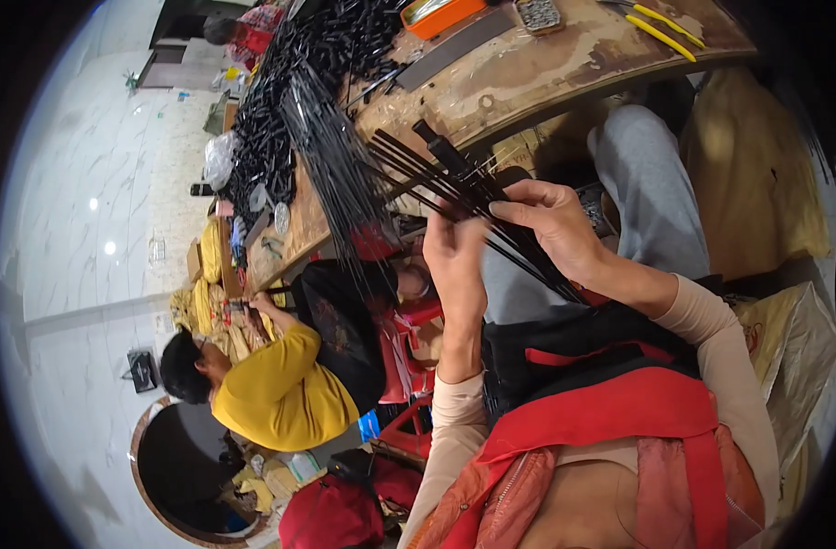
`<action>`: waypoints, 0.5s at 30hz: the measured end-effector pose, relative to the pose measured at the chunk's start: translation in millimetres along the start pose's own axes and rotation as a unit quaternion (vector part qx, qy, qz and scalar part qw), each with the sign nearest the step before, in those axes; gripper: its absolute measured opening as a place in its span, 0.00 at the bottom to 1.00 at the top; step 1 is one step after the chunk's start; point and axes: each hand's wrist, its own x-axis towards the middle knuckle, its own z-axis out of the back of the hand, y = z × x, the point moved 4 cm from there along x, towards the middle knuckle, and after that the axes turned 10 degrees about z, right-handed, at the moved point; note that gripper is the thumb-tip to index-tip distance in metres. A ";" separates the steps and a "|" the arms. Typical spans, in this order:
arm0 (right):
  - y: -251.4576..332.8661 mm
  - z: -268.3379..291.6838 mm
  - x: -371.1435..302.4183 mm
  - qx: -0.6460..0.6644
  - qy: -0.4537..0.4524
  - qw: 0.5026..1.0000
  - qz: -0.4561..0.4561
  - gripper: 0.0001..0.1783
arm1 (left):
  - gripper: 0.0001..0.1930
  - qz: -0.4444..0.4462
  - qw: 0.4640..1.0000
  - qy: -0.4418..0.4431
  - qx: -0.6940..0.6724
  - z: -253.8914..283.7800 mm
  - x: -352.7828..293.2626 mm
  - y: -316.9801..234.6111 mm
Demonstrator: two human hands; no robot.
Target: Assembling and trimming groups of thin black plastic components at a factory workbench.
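A bundle of thin black rods with a thick black tube, which looks like an umbrella frame (528, 247), lies slanted across my lap. My right hand (564, 233) is closed on it, thumb and forefinger pinching near the joints below the tube. My left hand (456, 265) is at the rods on the other side, fingers curled against them; its fingertips are blurred by motion and partly hidden. The black tube end (441, 146) points up toward the table, and the rods' lower ends reach down to my apron (564, 339).
The worn wooden table (491, 91) carries a heap of short black parts (326, 41), overhanging long black rods (336, 156), an orange box (441, 14), a tray of small metal bits (539, 16) and yellow pliers (660, 35). A person in yellow (285, 389) sits at the left.
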 end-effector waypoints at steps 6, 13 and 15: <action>4.2 -16.5 -15.1 -0.083 0.048 0.995 0.010 0.08 | 0.13 0.031 0.997 -0.051 -0.052 6.6 -9.2 -14.9; -15.9 -4.1 -11.9 0.030 0.087 0.993 -0.074 0.09 | 0.09 0.022 0.993 -0.078 -0.082 8.6 -27.0 -4.3; -22.9 -0.9 -10.9 0.069 0.103 0.985 -0.123 0.08 | 0.11 0.025 0.994 -0.082 -0.065 13.0 -34.2 -3.2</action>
